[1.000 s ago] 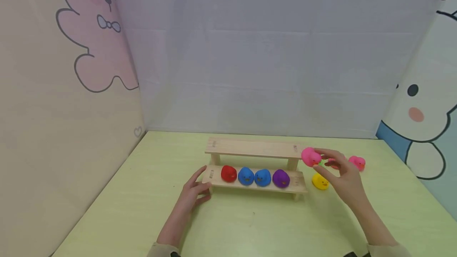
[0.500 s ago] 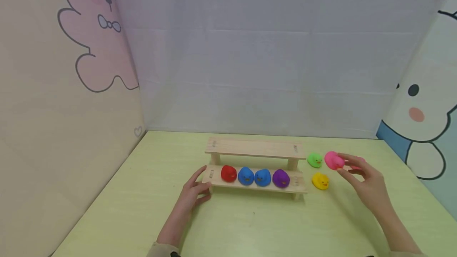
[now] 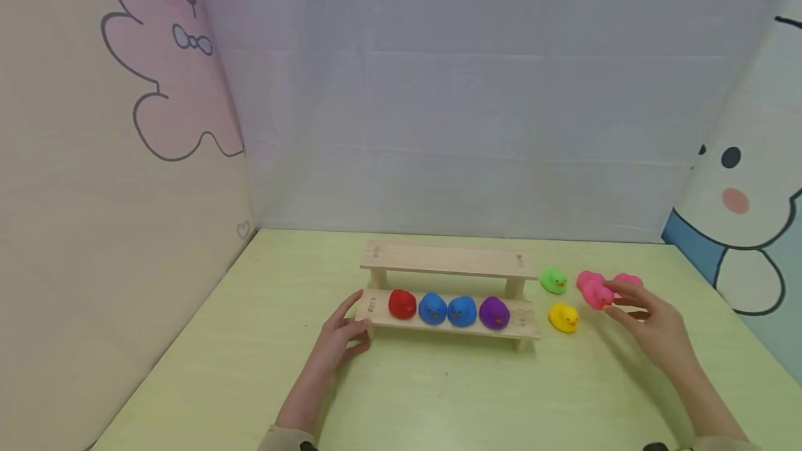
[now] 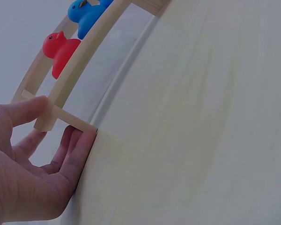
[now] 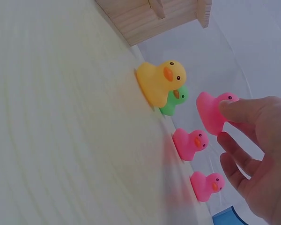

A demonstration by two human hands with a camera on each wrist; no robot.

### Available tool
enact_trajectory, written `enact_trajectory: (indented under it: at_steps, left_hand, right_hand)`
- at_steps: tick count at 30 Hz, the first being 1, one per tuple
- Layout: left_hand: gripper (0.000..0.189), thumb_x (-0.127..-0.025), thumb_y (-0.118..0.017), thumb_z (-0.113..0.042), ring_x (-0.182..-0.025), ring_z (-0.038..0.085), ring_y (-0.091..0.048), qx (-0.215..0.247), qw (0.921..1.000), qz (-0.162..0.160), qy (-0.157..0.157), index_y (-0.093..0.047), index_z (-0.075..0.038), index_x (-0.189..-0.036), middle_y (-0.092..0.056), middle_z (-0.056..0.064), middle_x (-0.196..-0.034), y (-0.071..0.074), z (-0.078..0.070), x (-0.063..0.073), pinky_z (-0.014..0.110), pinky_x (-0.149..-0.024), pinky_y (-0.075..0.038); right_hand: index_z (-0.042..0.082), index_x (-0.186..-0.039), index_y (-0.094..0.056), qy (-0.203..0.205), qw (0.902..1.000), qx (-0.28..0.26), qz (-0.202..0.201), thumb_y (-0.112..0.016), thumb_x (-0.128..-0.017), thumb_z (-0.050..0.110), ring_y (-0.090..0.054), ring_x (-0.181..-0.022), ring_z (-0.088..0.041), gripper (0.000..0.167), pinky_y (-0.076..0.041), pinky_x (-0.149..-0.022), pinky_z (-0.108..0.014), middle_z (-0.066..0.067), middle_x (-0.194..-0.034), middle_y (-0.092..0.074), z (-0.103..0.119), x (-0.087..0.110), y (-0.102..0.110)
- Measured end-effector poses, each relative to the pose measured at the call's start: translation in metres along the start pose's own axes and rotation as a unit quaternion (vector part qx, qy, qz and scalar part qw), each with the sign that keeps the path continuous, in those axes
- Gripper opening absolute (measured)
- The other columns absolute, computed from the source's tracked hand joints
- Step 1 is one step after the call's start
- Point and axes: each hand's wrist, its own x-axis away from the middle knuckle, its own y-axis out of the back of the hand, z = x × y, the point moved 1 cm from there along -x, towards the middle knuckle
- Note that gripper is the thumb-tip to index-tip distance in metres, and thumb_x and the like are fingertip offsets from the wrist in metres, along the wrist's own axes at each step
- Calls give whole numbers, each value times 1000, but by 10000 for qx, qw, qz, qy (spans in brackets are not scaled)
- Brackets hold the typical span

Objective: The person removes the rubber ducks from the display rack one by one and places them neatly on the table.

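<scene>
- Head view: the right hand [image 3: 658,329] is pinching a pink duck [image 3: 597,294] at its fingertips, above the table [image 3: 207,381], toward the far right corner.
- Head view: the left hand [image 3: 336,339] is gripping the left end of a wooden stand [image 3: 447,259]; its lower board [image 3: 519,316] is bearing, from the left edge rightward, a red duck [image 3: 402,304], two blue ducks [image 3: 433,308] and a purple duck [image 3: 495,313].
- Head view: another pink duck [image 3: 587,278] is showing just behind the held one, so a low sweep could be knocking it over.
- Head view: the table's far edge is meeting a pale curtain [image 3: 401,110]; cartoon prints [image 3: 182,103] are flanking both sides.
- Left wrist view: digits are bracing the board end and leg; a shove there could be sliding the stand, tipping ducks off the board's front edge.
- Right wrist view: the thumb is pressing the held duck, which is hanging apart from the table; a loosening pinch could probably be letting the rounded body slip. A yellow duck [image 5: 160,82] and a green duck [image 5: 174,100] are sitting beyond the stand's right end.
</scene>
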Motion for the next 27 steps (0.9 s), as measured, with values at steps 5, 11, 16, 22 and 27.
enact_trajectory:
  at_steps: [5,11,16,22,27]
  left_hand:
    - [60,-95,-61,-18,-91,19,-61,9,10000,26,6,-40,-26,-151,-57,7,-103,0,0,0,33,-83,-58]
    - [60,-95,-61,-17,-90,19,-61,45,10000,63,-25,-40,-26,-151,-56,7,-103,0,1,-2,31,-82,-58]
    - [61,-95,-61,-16,-90,20,-61,50,10000,54,-15,-40,-26,-151,-56,7,-102,1,1,-1,32,-82,-58]
    - [61,-95,-61,-16,-92,21,-60,52,10000,43,5,-39,-25,-152,-56,8,-105,1,-1,0,36,-85,-58]
    - [61,-95,-61,-15,-92,20,-59,78,10000,39,11,-39,-25,-152,-56,8,-105,0,-2,-1,36,-85,-58]
  right_hand:
    - [5,-132,-60,-232,9985,364,324,-71,-91,21,-64,-91,3,44,-44,-66,-3,-19,-130,-61,-7,1,-2]
    - [1,-134,-57,-579,9946,540,664,-71,-91,20,-62,-107,-45,49,-49,-65,-8,-30,-134,-56,-11,0,-1]
    - [0,-135,-56,-891,9907,581,847,-72,-90,21,-62,-106,-46,53,-58,-71,-25,-31,-131,-58,-15,1,0]
    - [0,-135,-55,-1172,9857,597,1051,-73,-89,22,-59,-107,-45,54,-56,-74,-32,-31,-132,-56,-17,1,2]
    - [1,-136,-55,-1260,9831,606,1181,-72,-90,26,-58,-109,-44,55,-49,-71,-24,-30,-134,-56,-19,1,5]
